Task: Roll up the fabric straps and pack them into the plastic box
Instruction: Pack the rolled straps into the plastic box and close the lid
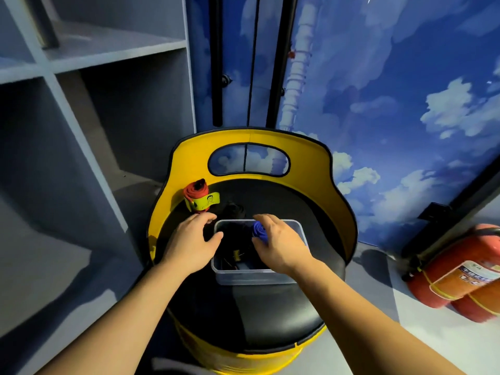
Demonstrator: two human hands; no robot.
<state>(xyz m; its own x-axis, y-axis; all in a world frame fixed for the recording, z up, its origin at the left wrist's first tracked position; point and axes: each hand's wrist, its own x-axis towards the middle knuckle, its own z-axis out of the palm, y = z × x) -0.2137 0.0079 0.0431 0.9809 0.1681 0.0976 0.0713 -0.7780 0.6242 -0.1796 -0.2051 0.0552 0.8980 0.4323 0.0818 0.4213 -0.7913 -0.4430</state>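
A clear plastic box (pixel 297 228) stands on the black seat of a yellow round chair (pixel 338 201). My right hand (pixel 278 244) holds a rolled blue strap (pixel 259 230) over the box's open top. Dark straps lie inside the box (pixel 235 255), with a small yellow tag among them. My left hand (pixel 192 239) rests at the box's left rim, thumb on the edge, fingers spread and relaxed. A red rolled strap with a yellow label (pixel 198 196) stands behind it against the chair back. A dark strap bundle (pixel 234 209) lies just behind the box.
A grey shelf unit (pixel 81 104) fills the left side. Red fire extinguishers (pixel 465 274) lie on the floor at the right. A wall with a blue sky print (pixel 392 90) is behind the chair, with black poles (pixel 216 63) in front of it.
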